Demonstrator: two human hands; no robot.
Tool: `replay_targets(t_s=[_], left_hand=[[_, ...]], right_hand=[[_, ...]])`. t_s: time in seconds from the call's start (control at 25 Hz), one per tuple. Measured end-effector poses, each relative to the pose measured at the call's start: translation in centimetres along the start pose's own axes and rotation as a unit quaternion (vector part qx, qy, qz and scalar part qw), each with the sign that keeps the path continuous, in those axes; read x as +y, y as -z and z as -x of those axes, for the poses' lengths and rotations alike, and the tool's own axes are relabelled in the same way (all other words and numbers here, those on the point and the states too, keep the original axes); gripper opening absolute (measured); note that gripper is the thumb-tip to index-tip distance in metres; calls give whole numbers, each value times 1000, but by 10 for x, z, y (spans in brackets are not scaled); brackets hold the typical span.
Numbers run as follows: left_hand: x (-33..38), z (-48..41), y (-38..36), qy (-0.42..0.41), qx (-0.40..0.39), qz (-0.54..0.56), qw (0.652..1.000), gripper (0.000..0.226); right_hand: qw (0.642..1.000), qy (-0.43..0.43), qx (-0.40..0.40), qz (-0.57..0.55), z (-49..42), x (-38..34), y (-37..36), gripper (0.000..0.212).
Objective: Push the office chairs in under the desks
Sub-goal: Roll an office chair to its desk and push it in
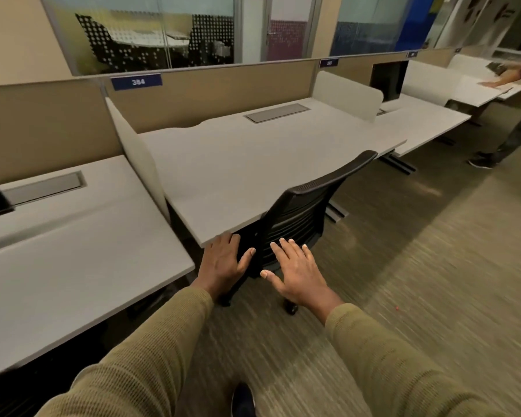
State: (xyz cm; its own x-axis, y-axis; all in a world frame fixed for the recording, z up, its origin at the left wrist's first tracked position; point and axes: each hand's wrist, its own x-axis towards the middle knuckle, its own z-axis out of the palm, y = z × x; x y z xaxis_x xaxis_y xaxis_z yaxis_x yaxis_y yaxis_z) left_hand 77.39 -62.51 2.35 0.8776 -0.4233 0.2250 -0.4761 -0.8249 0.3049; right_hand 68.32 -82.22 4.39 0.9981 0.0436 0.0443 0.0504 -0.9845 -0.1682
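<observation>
While the black office chair (301, 212) is seen at the edge of the worktop (238, 167), both grips (left hand (223, 263), right hand (298, 273)) are held open near its back, fingers spread, nothing grasped.

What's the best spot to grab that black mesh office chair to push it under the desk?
Hold the black mesh office chair by the curved top rim of its backrest, coming from the carpeted aisle. The backrest faces the aisle, away from the light grey desk, and its rim looks thin enough to hook onto.
</observation>
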Motion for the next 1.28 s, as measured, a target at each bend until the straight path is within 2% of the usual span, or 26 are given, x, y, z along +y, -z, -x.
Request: replay_targets(t_s=[0.08, 0.24, 0.44, 0.6, 0.72, 0.8, 1.0, 1.16, 1.28], left_hand=[[5, -45, -10, 11, 1, 17, 1000, 49], [18, -136, -19, 41, -16, 49, 998, 54], [78, -225, -24, 68, -18, 152, 986, 59], [132, -276, -37, 47, -56, 142, 987, 62], [160, -305, -50, 61, -160, 20, 985, 71], [174, -314, -60, 95, -190, 1, 977, 77], [179, -312, -68, 172, -100, -59, 978, 65], [174, -311, -68, 231, -47, -79, 969, 57], [170, -320, -74, 264, -51, -89, 959, 60]], right_hand=[[1000, -2, 7, 1, -34, 36, 14, 75], [992, 5, 123, -24, -100, 93, 47, 48], [986, 11, 164, -30, -144, 150, 76, 42], [983, 24, 175, -39, -169, 200, 86, 45], [986, 49, 154, -28, -188, 245, 101, 40], [988, 68, 136, -8, -199, 280, 110, 35], [990, 80, 112, 14, -235, 345, 118, 35], [996, 85, 29, 17, -277, 362, 114, 45], [991, 95, -91, 28, -314, 373, 107, 61]])
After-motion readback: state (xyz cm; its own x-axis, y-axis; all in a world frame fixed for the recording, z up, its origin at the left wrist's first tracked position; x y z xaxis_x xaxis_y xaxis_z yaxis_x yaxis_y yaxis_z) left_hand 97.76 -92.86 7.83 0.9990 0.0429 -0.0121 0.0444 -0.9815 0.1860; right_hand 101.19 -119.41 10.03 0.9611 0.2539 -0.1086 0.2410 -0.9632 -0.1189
